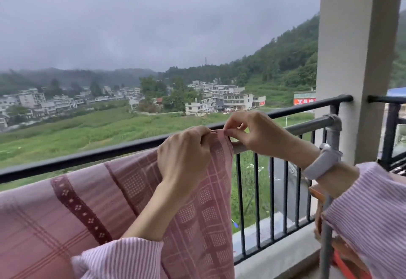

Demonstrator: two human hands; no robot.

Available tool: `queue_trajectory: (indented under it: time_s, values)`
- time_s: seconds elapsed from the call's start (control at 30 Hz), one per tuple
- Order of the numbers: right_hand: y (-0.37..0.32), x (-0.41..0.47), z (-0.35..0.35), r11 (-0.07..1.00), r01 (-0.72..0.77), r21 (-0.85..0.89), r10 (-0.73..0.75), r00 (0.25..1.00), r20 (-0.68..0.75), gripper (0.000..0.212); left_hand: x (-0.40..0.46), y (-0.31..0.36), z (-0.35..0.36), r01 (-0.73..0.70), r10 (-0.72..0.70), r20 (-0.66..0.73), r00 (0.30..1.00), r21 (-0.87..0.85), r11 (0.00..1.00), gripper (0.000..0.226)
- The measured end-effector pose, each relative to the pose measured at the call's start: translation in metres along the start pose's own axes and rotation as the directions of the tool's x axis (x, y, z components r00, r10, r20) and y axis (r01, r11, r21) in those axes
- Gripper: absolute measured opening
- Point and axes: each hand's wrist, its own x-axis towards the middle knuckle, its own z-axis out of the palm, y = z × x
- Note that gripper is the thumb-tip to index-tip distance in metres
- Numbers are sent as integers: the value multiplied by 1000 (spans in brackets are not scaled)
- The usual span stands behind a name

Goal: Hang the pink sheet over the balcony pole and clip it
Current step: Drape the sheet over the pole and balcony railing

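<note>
The hanging step is judged nearly done: the pink sheet [123, 193] is already draped over the grey balcony pole [307, 126], just inside the black railing [87, 154]. Its top right corner is pinched by the left hand [185, 155] and, just beside it, by the fingertips of the right hand [252, 132]. No clip can be seen. A clip is judged to be needed next, with the edge kept taut. The sheet is woven with maroon bands and checks.
</note>
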Motion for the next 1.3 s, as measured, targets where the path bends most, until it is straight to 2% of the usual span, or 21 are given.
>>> queue_trajectory:
  time_s: [0.23, 0.5, 0.63, 0.73, 0.83, 0.9, 1.0, 1.03, 1.17, 1.3]
  values:
    - [109, -16, -72, 997, 54, -58, -49, 995, 81, 5, 27, 93, 85, -22, 23, -24, 999, 42, 999, 22]
    - [244, -55, -146, 991, 108, -75, -106, 994, 36, 3, 53, 214, 188, -25, 23, -144, 989, -8, 1000, 17]
    - [296, -66, -160, 997, 68, 29, -67, 997, -29, 3, 67, 248, 228, -45, 49, -140, 989, 30, 999, 30]
    - [317, -69, -164, 970, 55, 238, -53, 999, -12, 5, 67, 262, 245, -54, 65, -241, 968, 54, 997, 29]
    - [330, -74, -157, 905, 55, 421, -102, 991, 90, 10, 59, 258, 260, -120, 147, -362, 921, 96, 988, 14]
    - [336, -79, -146, 839, 29, 544, -138, 977, 162, 3, 51, 250, 264, -177, 218, -401, 890, 138, 974, 11]
    - [346, -88, -127, 627, -54, 777, -154, 969, 192, 30, 45, 243, 267, -248, 303, -403, 864, 183, 951, 12]
    - [350, -89, -121, 572, -69, 817, -162, 967, 195, 38, 44, 242, 268, -256, 314, -399, 861, 193, 947, 12]
    - [361, -82, -100, 470, -64, 881, -224, 956, 189, 59, 45, 242, 271, -254, 320, -408, 855, 208, 945, 10]
    - [369, -74, -84, 342, 28, 939, -304, 949, 82, 47, 38, 244, 274, -214, 294, -398, 869, 232, 949, 13]
